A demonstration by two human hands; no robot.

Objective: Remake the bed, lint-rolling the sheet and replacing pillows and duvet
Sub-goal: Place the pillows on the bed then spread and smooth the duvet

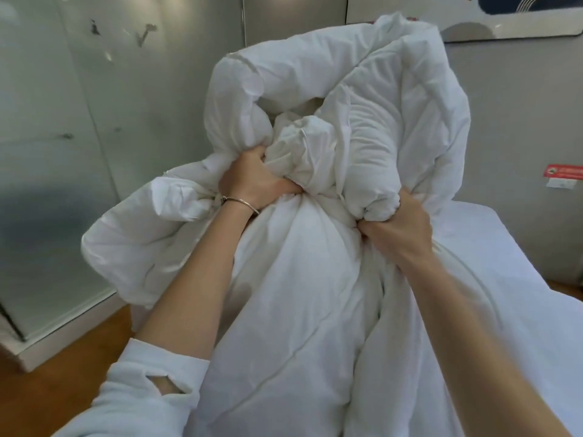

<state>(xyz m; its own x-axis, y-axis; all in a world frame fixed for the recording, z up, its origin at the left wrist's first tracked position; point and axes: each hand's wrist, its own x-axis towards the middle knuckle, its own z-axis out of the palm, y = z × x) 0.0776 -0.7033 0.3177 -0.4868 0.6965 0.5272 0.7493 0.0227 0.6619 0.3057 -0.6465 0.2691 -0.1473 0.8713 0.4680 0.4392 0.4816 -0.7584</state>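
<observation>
Both hands clamped on bunched white duvet (331, 121), left hand (252, 181) (bangle at wrist) and right hand (397, 228) each fisting a fold, bulk raised above the sheet (504, 247), lower part seemingly draped toward the person; no containers visible.

duvet (315, 294): plain white
sheet (504, 257): white
floor (56, 383): orange-brown wood
sticker (563, 171), three o'clock: red
bracelet (243, 201): gold
sleeve (132, 389): white
</observation>
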